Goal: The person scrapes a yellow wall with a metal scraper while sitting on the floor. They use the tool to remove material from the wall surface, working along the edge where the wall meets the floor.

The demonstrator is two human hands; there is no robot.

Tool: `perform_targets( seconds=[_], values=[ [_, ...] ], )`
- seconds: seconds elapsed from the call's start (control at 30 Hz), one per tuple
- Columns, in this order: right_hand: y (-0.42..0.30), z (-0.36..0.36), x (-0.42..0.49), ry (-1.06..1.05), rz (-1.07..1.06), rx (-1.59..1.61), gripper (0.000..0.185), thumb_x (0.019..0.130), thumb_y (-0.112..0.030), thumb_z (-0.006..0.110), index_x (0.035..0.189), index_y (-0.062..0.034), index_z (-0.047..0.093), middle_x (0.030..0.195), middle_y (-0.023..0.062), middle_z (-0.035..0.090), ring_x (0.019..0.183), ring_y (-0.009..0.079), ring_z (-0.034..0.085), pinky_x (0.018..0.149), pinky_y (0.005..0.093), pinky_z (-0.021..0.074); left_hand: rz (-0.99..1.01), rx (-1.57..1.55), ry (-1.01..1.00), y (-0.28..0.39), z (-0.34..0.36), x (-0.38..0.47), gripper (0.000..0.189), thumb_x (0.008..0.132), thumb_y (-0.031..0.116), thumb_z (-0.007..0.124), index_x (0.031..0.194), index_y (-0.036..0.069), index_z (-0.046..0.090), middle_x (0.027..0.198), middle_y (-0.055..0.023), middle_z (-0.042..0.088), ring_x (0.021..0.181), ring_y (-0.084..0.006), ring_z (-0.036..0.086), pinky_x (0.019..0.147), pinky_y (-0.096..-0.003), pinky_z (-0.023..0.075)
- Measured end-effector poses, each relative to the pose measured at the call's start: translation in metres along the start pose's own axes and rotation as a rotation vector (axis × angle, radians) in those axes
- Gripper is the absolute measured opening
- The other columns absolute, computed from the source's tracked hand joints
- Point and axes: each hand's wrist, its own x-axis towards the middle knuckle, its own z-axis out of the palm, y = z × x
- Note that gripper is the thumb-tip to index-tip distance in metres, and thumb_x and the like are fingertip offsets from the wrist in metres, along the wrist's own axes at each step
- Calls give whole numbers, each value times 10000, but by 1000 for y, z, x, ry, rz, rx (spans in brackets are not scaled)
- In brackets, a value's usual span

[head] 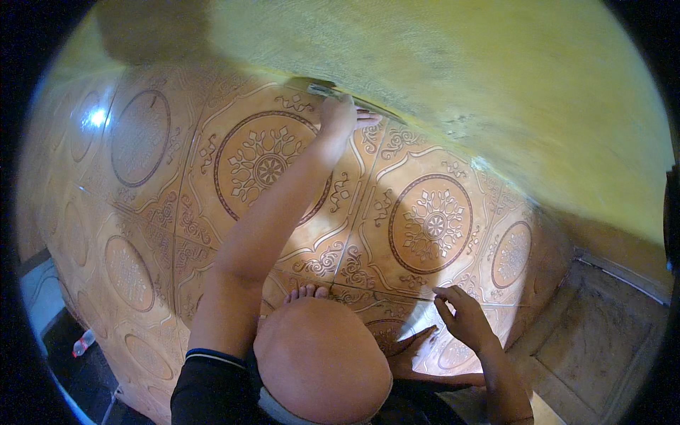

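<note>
My left hand (pixel 342 114) reaches forward to the foot of the yellow-green wall (pixel 457 69). Its fingers grip a long, thin, flat-bladed tool (pixel 324 90), which lies along the joint between wall and floor. The hand covers part of the tool, so its exact kind cannot be told. Patterned orange-brown floor tiles (pixel 435 226) spread beneath both arms. At the lower right, my right hand (pixel 462 313) hangs over the tiles near my foot (pixel 409 345), its fingers loosely bent and apart, with nothing in them.
My bent knee (pixel 321 356) fills the lower middle, with toes (pixel 305 292) just beyond it. A panelled wooden door (pixel 595 329) stands at the right. Far left, a plastic bottle (pixel 83 342) lies on a dark surface. Bright light and shadows cross the tiles.
</note>
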Motion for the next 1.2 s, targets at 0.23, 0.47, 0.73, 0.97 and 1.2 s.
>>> perform_targets(
  seconds=[0.23, 0.47, 0.73, 0.97, 1.2],
  values=[
    [-23, -17, 21, 181, 20, -6, 316, 937, -168, 594, 1218, -25, 576, 1048, 174, 605, 983, 317, 619, 856, 388, 498, 4, 18, -96, -17, 48, -59, 356, 1028, 171, 339, 1149, -159, 396, 1051, -323, 606, 818, -410, 701, 728, -426, 634],
    [-109, -42, 138, 404, -58, -503, 621, 881, -256, 622, 1406, -11, 399, 1335, 193, 475, 1245, 345, 480, 1075, 464, 364, -26, 188, -122, -32, 46, -119, 324, 1019, 188, 391, 1025, -96, 547, 969, -248, 638, 886, -300, 696, 703, -382, 587],
    [-121, -28, 178, 138, -126, -737, 335, 890, -184, 593, 1149, 15, 519, 1006, 167, 621, 921, 314, 678, 682, 414, 576, 177, 776, -7, 1, 32, -151, 441, 970, 319, 452, 990, -96, 601, 956, -290, 609, 943, -433, 579, 827, -472, 435],
    [-105, -24, 175, 340, -170, -538, 325, 930, -191, 514, 1156, 38, 477, 966, 197, 652, 753, 319, 698, 595, 417, 574, 219, 840, -201, 5, 31, -135, 446, 991, 350, 458, 1114, -58, 590, 1073, -251, 641, 1028, -356, 611, 880, -424, 448],
    [-49, -19, 161, 645, -249, -358, 326, 942, -182, 444, 1157, 60, 413, 809, 260, 656, 687, 408, 654, 601, 478, 540, 140, 987, -544, 41, 75, -139, 376, 1007, 371, 504, 1166, 40, 584, 1123, -88, 642, 1058, -164, 586, 923, -310, 439]
  ],
)
